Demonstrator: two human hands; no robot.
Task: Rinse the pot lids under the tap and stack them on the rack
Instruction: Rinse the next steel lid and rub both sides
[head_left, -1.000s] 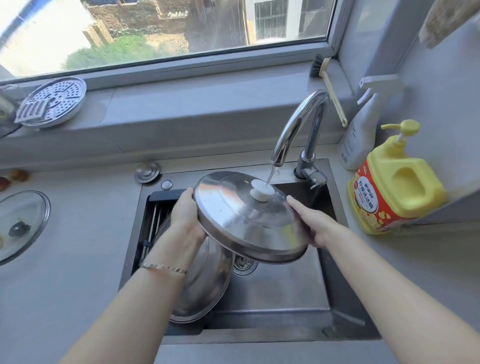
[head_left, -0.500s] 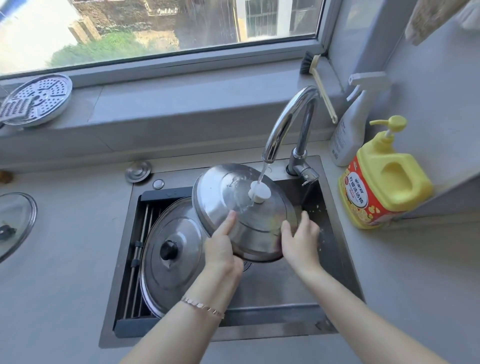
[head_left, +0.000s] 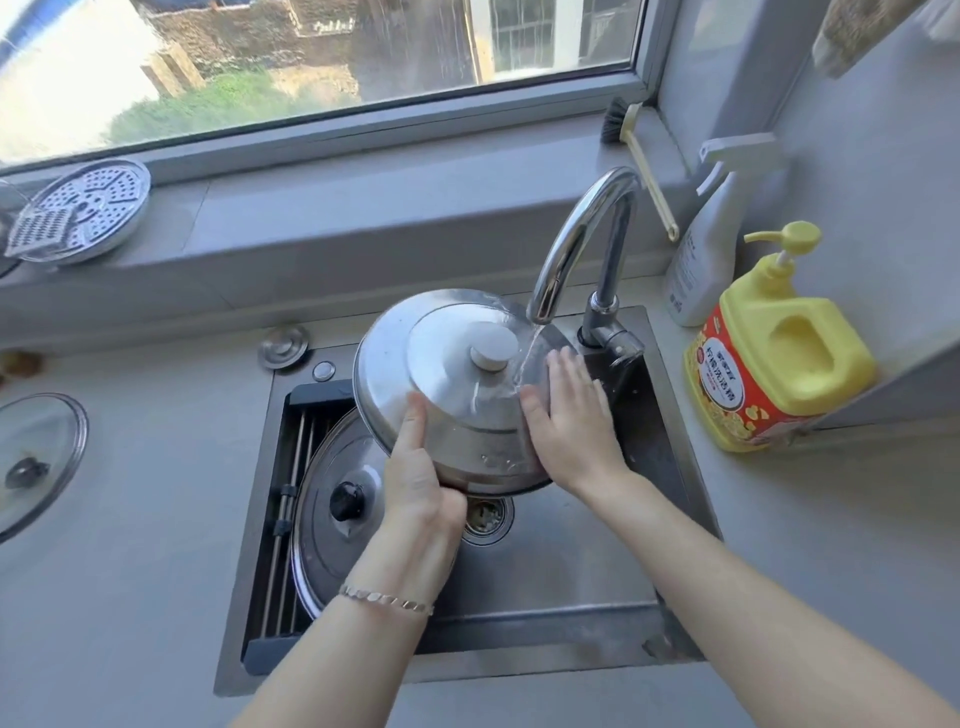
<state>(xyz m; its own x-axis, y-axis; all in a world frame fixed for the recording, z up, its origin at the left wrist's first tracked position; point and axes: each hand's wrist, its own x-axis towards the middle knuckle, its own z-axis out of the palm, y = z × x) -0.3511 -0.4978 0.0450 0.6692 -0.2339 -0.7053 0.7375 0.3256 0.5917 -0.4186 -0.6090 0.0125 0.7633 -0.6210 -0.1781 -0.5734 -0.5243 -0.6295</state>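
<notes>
Three pot lids in view, all placed relative to the sink (head_left: 571, 618).

Item 1: steel lid with pale knob (head_left: 457, 384), held tilted above the sink basin, directly below the tap (head_left: 582, 244). Water stream strikes its upper right face beside the knob. Left hand (head_left: 415, 483) closed on its lower rim, thumb laid up across the top face, remaining fingers hidden underneath. Right hand (head_left: 569, 421) spread flat, fingers extended, palm pressed against the right side of the same lid; not curled around it.

Item 2: steel lid with black knob (head_left: 332, 514), lying inside the sink's left half on the roll-up rack (head_left: 291, 499), partly covered by item 1 and the left wrist.

Item 3: glass lid (head_left: 36, 457), on the counter well left of the sink.

Sundries: perforated steamer plate (head_left: 88, 208) on the sill, far left and behind the sink; yellow pump bottle (head_left: 779, 353) and white spray bottle (head_left: 711, 239) right of the sink; dish brush (head_left: 639, 156) leaning behind the tap; drain strainer (head_left: 488, 514) in the basin floor.
</notes>
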